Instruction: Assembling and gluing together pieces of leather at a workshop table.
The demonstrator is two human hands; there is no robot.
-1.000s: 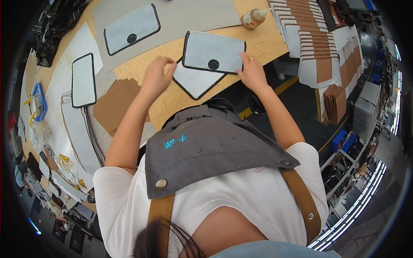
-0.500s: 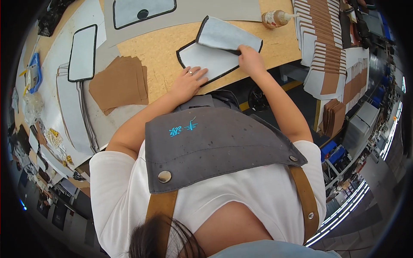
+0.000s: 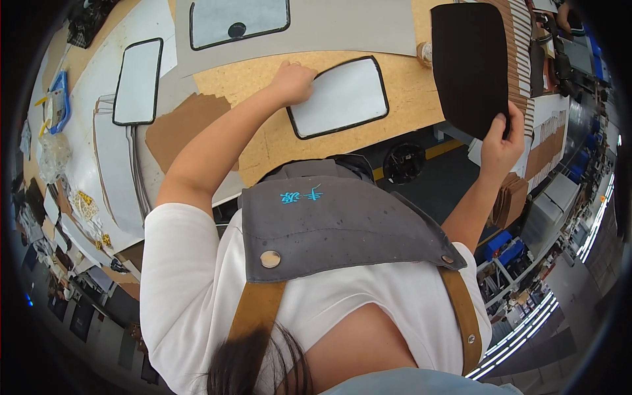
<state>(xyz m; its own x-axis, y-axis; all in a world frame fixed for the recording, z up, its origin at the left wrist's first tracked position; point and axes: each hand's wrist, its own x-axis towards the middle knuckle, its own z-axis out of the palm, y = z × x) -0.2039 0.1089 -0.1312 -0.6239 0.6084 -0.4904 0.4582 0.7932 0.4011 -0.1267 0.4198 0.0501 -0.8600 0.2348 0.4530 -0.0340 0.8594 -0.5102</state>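
A white panel with a black edge [image 3: 342, 99] lies flat on the tan tabletop in front of me. My left hand [image 3: 293, 83] is at its upper left corner, the fingers curled and closed on that corner; their tips are partly hidden. Off to the right, my right hand [image 3: 503, 141] pinches a black panel with rounded corners [image 3: 471, 66] by its near edge. This panel is held up, its dark face showing, and hides part of the bottle [image 3: 424, 54] and the stacked pieces behind it.
More black-edged white panels lie at the left [image 3: 138, 80] and at the back [image 3: 238, 13], the latter on a grey sheet [image 3: 349, 29]. Brown sheets [image 3: 187, 131] sit left of my forearm. Rows of brown-and-white pieces [image 3: 520, 49] line the right side. A blue tray [image 3: 58, 102] stands far left.
My right hand has lifted the upper panel off the lower one and carried it right, dark face showing. My left hand has moved up to the far corner of the lower panel, which is now turned.
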